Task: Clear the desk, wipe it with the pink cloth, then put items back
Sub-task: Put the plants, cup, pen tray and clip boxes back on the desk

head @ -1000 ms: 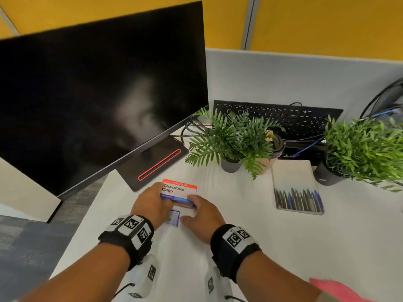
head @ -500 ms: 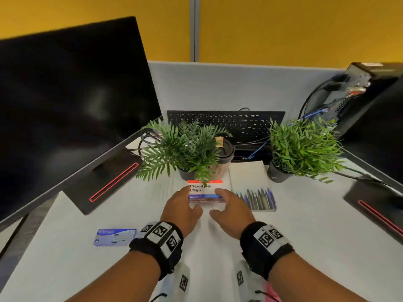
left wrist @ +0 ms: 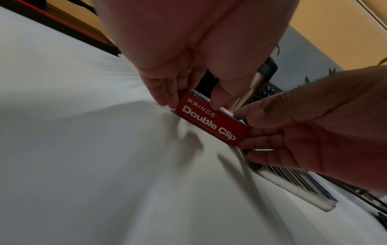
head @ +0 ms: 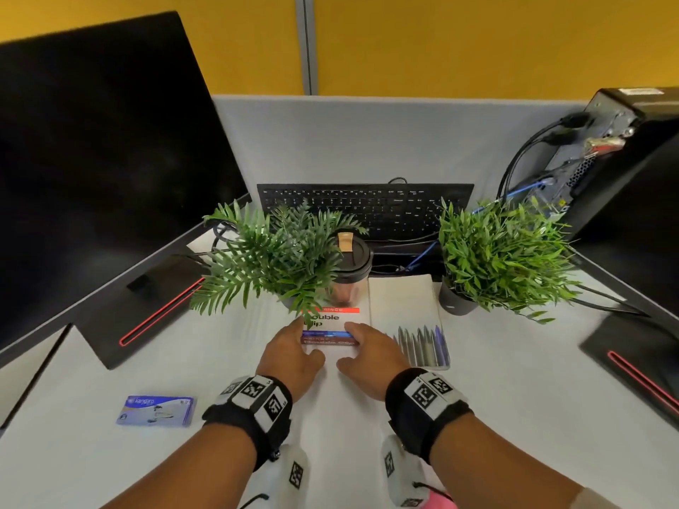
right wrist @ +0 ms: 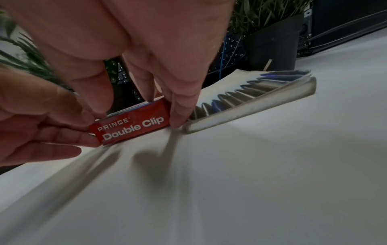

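A red and white Double Clip box (head: pixel 332 319) rests on the white desk (head: pixel 183 468), in front of a lidded coffee cup (head: pixel 353 262) and left of a flat pen box (head: pixel 422 343). My left hand (head: pixel 294 341) grips its left end and my right hand (head: pixel 367 343) grips its right end. In the left wrist view my left hand (left wrist: pixel 188 99) has its fingertips on the box (left wrist: pixel 211 122). In the right wrist view my right hand (right wrist: pixel 163 107) pinches the box (right wrist: pixel 132 127) beside the pen box (right wrist: pixel 251 97). A corner of the pink cloth (head: pixel 439 501) shows under my right forearm.
A small blue staple box (head: pixel 156 410) lies at the near left. Two potted plants (head: pixel 279 259) (head: pixel 503 259) stand mid-desk, with a black keyboard (head: pixel 367 211) behind them. A large monitor (head: pixel 103 170) on its stand (head: pixel 147 310) fills the left. A computer tower (head: pixel 624 152) and second stand (head: pixel 632 361) are on the right.
Both hands have carried the Double Clip box from beside the left monitor stand rightward to the spot before the cup. The blue staple box stayed behind on the desk.
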